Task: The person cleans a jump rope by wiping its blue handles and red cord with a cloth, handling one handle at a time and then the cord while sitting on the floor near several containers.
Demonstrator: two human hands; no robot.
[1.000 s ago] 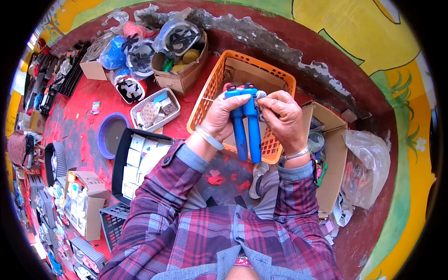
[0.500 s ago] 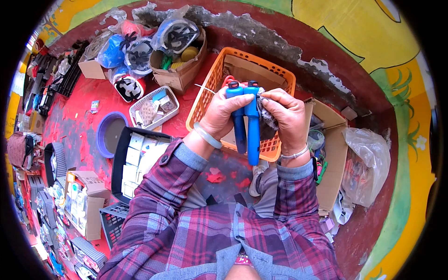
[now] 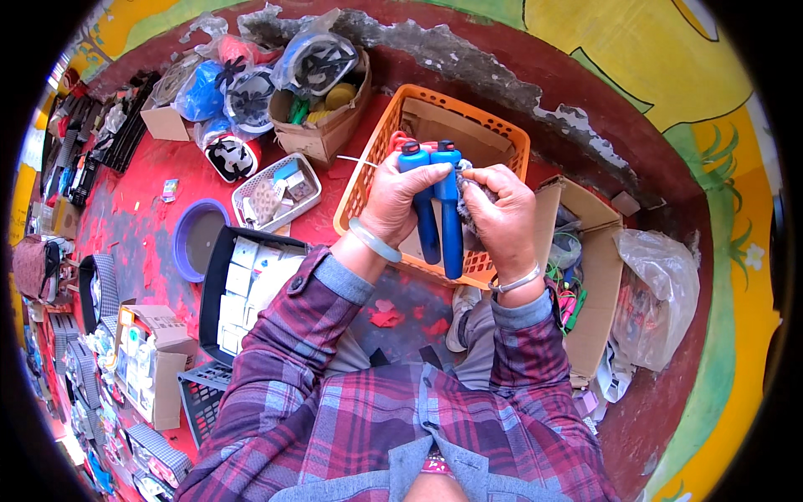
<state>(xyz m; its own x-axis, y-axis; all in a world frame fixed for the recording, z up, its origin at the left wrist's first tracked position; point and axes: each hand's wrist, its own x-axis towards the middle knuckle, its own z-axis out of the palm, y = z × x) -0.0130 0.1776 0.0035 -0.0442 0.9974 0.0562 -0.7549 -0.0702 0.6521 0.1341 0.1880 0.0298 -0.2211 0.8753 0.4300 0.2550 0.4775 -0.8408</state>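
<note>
My left hand point(image 3: 390, 199) is closed around two blue jump rope handles point(image 3: 452, 238), its thumb lying across them near their dark-tipped upper ends. The handles hang side by side, lower ends pointing toward me. A loop of red cord point(image 3: 401, 138) shows behind that hand, and a thin white rod or cord end point(image 3: 357, 160) sticks out to its left. Pinched in my right hand point(image 3: 507, 213) is a grey fuzzy cloth point(image 3: 465, 174), pressed against the right-hand handle. Part of the cloth is hidden by the fingers. Both hands are over an orange plastic basket point(image 3: 493, 125).
At right stand an open cardboard box point(image 3: 600, 293) with colourful cords and a clear plastic bag point(image 3: 661, 293). To the left are a purple basin point(image 3: 186, 243), a black bin point(image 3: 219, 276) of white boxes, a white basket point(image 3: 276, 219) and bagged helmets point(image 3: 249, 100). A peeling wall point(image 3: 468, 58) rises behind.
The handles have shifted slightly up and left with my left hand. My right hand has turned a little and slid downward, the cloth still against the handle.
</note>
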